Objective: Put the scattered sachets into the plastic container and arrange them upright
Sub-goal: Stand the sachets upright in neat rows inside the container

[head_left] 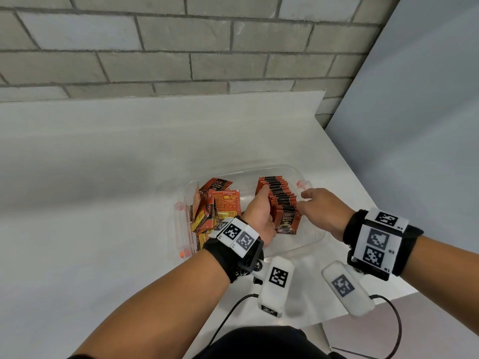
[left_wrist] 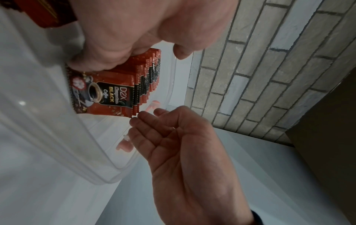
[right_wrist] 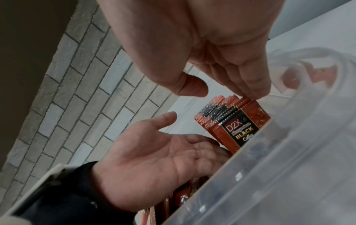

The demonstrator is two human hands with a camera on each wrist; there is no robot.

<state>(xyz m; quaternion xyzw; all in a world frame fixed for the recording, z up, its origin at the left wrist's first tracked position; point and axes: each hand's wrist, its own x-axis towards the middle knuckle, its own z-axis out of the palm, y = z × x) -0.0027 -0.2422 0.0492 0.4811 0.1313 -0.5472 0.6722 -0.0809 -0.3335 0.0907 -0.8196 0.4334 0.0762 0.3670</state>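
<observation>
A clear plastic container sits on the white table. In its right half, a row of red and black coffee sachets stands upright. Several loose sachets lie jumbled in its left half. My left hand presses flat against the row's left side, thumb up and apart. The left wrist view shows that hand on the row. My right hand is on the other side with straight fingers. Its fingertips touch the row's upper right corner. Neither hand holds a sachet.
Red clips mark the container's short ends. A grey brick wall rises behind the table, and a pale panel closes off the right. The table's right edge runs close to the container. Cables hang below my wrists.
</observation>
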